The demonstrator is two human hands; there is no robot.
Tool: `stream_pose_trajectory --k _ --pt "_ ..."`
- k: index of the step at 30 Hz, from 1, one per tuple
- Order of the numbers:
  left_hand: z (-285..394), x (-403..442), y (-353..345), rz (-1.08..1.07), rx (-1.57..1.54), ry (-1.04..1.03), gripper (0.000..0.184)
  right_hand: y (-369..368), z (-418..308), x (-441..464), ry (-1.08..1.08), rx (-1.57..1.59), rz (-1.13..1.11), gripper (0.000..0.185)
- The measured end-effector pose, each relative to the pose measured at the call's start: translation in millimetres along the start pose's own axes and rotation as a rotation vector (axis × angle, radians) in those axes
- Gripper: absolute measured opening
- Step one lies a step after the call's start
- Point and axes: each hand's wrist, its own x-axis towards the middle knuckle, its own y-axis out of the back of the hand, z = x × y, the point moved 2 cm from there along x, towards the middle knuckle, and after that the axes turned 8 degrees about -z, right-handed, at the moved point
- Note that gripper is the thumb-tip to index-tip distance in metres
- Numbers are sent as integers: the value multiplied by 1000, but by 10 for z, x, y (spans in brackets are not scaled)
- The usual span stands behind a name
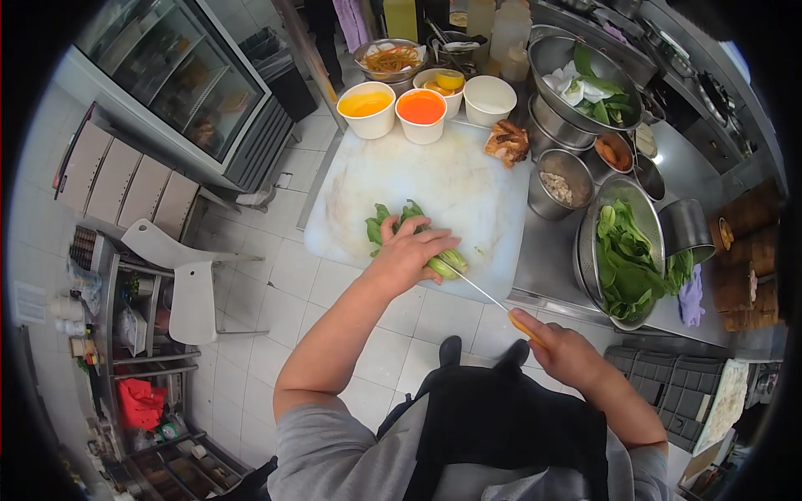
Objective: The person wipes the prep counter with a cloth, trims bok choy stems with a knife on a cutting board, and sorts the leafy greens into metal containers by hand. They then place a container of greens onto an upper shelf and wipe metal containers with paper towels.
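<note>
Left hand pressing down on leafy greens, right hand gripping a knife.

The left hand's fingers are spread over the greens, which lie on the near part of the white cutting board; the right hand is closed around the knife's orange handle, its blade reaching the stem end. At the board's far edge stand 4 white tubs: 1 with yellow sauce, 1 with orange sauce, 1 with yellow pieces and 1 with pale contents. A browned piece of meat sits at the far right corner. Right of the board are a metal pot and a colander full of green leaves.
</note>
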Motion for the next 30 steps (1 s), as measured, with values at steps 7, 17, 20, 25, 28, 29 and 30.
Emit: stream_pose_trajectory --k 7,17,20,25,28,29,30 --pt "109 -213 -44 327 25 17 55 -150 301 -552 -97 -32 32 58" --pt "53 -589 -515 554 -16 -26 32 -220 597 -586 89 573 284 55" --pt "53 -617 -547 600 -43 -15 33 -17 213 -144 189 279 456 58" --pt "88 -585 -528 583 -114 -3 37 -36 80 680 -157 -304 427 66" --pt "114 -588 -499 564 -143 17 30 6 -12 949 -143 -483 482 61" --pt "118 -593 -504 565 -140 21 30 24 -51 1016 -138 -483 481 61" --pt "129 -597 -516 573 -144 31 30 52 -117 1056 -50 -591 601 57"
